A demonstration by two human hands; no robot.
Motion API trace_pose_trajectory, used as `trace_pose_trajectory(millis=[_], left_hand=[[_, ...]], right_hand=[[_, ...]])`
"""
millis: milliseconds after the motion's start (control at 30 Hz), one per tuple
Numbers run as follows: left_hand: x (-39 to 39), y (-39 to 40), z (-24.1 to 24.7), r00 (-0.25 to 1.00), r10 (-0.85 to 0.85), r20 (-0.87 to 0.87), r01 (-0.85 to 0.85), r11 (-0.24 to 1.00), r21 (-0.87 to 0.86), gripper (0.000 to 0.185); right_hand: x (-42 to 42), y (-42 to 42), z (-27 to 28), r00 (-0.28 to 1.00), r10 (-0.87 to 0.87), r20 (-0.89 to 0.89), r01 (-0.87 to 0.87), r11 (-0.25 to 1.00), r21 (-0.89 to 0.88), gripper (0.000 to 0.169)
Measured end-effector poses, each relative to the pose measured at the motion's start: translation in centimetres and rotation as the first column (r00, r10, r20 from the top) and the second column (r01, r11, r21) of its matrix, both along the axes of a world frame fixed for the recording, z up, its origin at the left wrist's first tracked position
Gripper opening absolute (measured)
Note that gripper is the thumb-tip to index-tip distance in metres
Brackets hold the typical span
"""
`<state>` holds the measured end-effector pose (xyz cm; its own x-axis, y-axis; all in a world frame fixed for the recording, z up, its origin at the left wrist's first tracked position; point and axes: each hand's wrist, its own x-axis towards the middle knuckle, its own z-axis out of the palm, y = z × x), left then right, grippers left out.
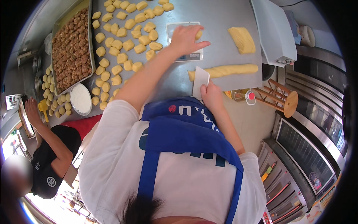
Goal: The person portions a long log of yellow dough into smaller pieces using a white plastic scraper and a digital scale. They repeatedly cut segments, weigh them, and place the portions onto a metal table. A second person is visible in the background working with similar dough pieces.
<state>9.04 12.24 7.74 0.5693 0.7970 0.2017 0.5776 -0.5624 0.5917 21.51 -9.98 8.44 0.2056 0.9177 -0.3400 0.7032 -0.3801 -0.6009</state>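
Note:
My left hand (186,39) is over a white digital scale (197,56), palm down, with the thumb spread away from the fingers. A small piece of yellow dough (198,35) shows between the forefinger and thumb, partly hidden by the hand. A white dough scraper (200,81) is in my right hand (212,93). Its blade stands across a long dough roll (233,70), near the roll's left end; whether it has cut right through cannot be seen. Behind the roll, a thick slab of dough (242,40) lies on the metal table (218,28).
Many cut dough pieces (122,58) cover the table's left part. Beyond them are a tray of meatballs (73,53), a bowl of white powder (81,99) and round dough balls (63,105). A co-worker's hand (33,112) is at far left. A white machine (275,36) borders the right; a wooden stool (291,104) stands below.

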Motion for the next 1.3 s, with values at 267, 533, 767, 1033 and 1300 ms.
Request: trace_pose_trajectory(millis=[267, 533, 767, 1033, 1300], left_hand=[[-4.9, 1.7, -5.2, 0.985, 0.047, -0.169, -0.056, 0.997, -0.049, 0.041], [-8.4, -10.4, -8.3, 0.968, -0.246, 0.051, 0.250, 0.959, -0.133, 0.044], [-12.3, -11.0, -8.4, 0.999, -0.035, -0.009, 0.034, 0.999, -0.037, 0.048], [-9.4, -10.8, -6.2, 0.968, -0.250, 0.021, 0.251, 0.965, -0.081, 0.061], [-4.5, -12.7, -8.6, 0.973, -0.221, 0.067, 0.229, 0.960, -0.163, 0.063]], right_hand=[[-2.8, 0.7, -1.7, 0.998, 0.024, -0.050, -0.024, 1.000, -0.003, 0.029], [-3.1, 1.6, -3.4, 0.997, 0.022, -0.076, -0.026, 0.998, -0.052, 0.028], [-1.3, 2.2, -0.1, 0.997, 0.080, -0.020, -0.080, 0.997, 0.022, 0.029], [2.7, 2.2, 0.7, 0.960, 0.258, 0.111, -0.245, 0.962, -0.118, 0.026], [1.4, 3.3, -3.3, 0.987, 0.162, 0.019, -0.161, 0.985, -0.056, 0.029]])
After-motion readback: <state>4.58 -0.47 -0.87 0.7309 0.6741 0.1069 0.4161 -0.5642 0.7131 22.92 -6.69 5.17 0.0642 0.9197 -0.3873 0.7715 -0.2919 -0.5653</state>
